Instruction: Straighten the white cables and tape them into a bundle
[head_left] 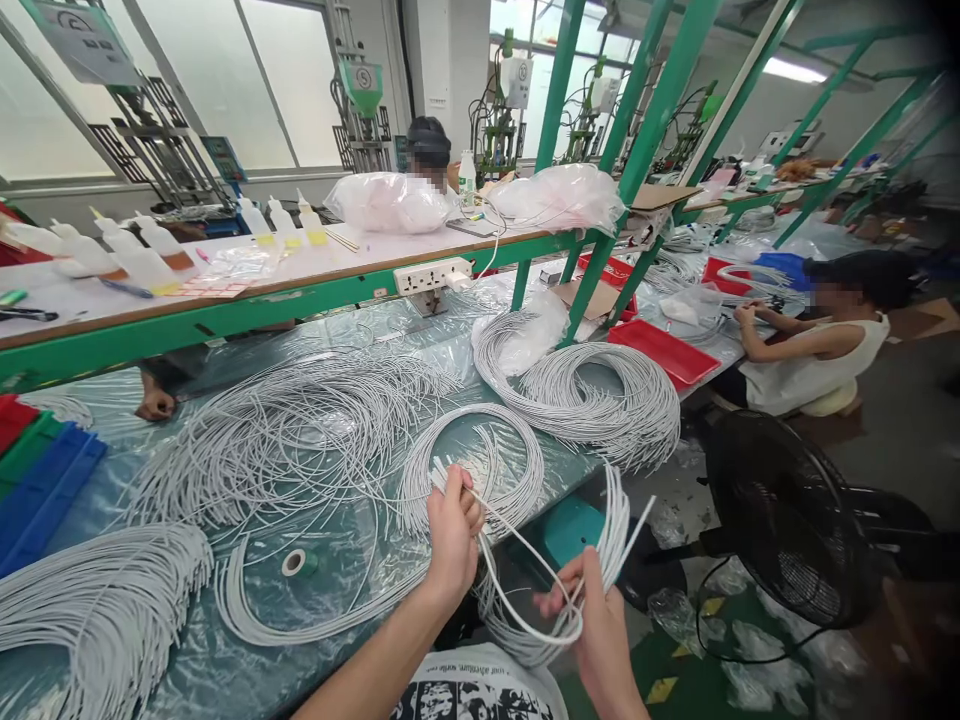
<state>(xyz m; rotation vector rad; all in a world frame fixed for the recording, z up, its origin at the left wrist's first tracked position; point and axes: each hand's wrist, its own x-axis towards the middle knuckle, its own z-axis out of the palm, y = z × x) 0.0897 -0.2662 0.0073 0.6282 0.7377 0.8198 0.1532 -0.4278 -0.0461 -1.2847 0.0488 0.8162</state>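
Note:
My left hand [454, 525] is closed around the ends of some thin grey-white cables, held above the table's front edge. My right hand [592, 610] grips a bundle of the same cables [615, 530], whose cut ends stick up past the fingers. One loop of the bundle hangs down between both hands, over my lap. Just beyond my left hand lies a round cable coil [525, 440]. A large loose heap of cables [285, 430] spreads to its left, and a thin curved bundle [262, 632] lies nearer to me.
More coils [622, 400] lie at the right table edge, near a red tray [664, 352]. A roll of tape [295, 563] stands on the plastic-covered table. Coloured bins [45, 490] are at left. A black fan [780, 520] stands right; co-workers sit across and at right.

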